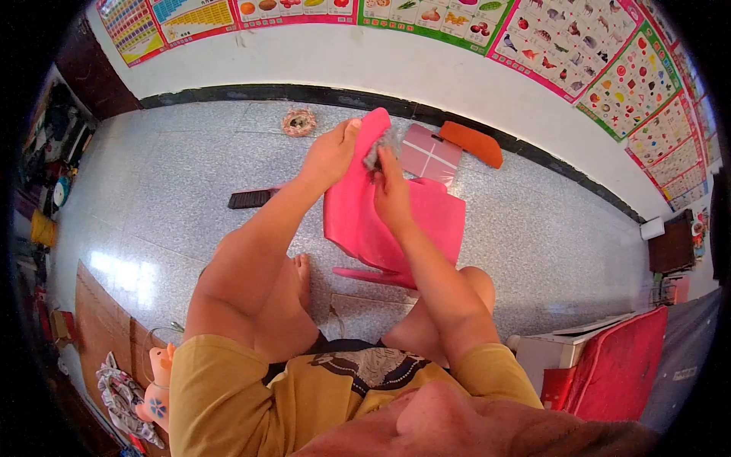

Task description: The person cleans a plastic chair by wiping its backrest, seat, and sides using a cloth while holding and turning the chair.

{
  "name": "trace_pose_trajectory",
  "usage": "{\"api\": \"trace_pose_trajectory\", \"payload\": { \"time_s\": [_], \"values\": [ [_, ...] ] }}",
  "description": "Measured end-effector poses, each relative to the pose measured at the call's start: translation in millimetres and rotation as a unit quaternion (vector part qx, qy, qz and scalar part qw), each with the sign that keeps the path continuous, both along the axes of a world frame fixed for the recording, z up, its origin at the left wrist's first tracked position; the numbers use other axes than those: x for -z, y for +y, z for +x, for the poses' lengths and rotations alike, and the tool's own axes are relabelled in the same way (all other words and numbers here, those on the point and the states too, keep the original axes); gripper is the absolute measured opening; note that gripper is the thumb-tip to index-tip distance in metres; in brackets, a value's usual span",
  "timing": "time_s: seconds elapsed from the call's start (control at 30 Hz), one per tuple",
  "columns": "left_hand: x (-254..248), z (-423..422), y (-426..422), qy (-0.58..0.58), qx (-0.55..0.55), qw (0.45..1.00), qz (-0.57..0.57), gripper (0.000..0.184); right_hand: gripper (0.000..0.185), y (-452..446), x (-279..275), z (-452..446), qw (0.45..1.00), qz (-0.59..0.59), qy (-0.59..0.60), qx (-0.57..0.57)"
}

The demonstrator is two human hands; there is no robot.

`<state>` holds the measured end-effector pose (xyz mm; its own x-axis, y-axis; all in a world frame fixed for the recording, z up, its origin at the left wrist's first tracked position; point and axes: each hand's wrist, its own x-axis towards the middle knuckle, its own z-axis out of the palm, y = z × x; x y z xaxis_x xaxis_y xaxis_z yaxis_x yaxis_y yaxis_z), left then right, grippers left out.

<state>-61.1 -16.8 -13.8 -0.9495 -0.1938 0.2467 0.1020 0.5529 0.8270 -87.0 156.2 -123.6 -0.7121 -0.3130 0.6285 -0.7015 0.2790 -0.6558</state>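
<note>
A pink plastic chair (442,221), small and tipped over, lies between my legs in the middle of the head view. My left hand (333,154) is closed around its raised upper edge, thumb on top. Against the chair's inner side, my right hand (392,190) has its fingers bent over a greyish fuzzy wad (371,159). The wad's material is hard to make out, and the fingers partly cover it. On the floor left of the chair is a brush (250,199) with dark bristles; my left forearm hides part of it.
By the wall lie a pink square panel with a white cross (430,152), an orange-brown board (472,143) and a ring-shaped roll (299,123). A toy figure (158,385) and brown board (99,312) are at left. A red padded item (620,362) stands at right.
</note>
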Motion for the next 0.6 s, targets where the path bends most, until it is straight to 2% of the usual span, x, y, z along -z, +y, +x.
{"api": "trace_pose_trajectory", "payload": {
  "time_s": [0.07, 0.17, 0.3, 0.4, 0.5, 0.6],
  "values": [
    [-1.2, -0.5, -1.2, -0.006, 0.012, 1.0, 0.003, 0.064, 0.065, 2.5, -26.6, 17.5, 0.995, 0.074, 0.068, -0.011],
    [2.2, -2.7, -2.4, -0.027, 0.006, 0.999, 0.02, 0.07, 0.066, -5.4, -52.3, 46.4, 0.988, 0.07, 0.121, -0.06],
    [5.1, -5.8, -1.9, -0.013, -0.003, 0.999, 0.053, 0.08, 0.072, -12.4, -54.9, 51.2, 0.991, 0.056, 0.079, -0.089],
    [-8.9, 3.4, -0.6, -0.073, -0.006, 0.997, 0.037, 0.084, 0.077, -13.2, -42.6, 28.0, 0.992, 0.06, 0.027, -0.106],
    [8.6, -9.2, -5.1, -0.017, 0.01, 1.0, 0.022, 0.086, 0.083, -7.4, -36.0, 5.0, 0.994, 0.05, 0.001, -0.094],
    [10.4, -10.2, -4.4, -0.027, 0.015, 0.998, 0.05, 0.077, 0.084, -3.8, -22.3, -8.0, 0.997, 0.03, -0.032, -0.067]
  ]
}}
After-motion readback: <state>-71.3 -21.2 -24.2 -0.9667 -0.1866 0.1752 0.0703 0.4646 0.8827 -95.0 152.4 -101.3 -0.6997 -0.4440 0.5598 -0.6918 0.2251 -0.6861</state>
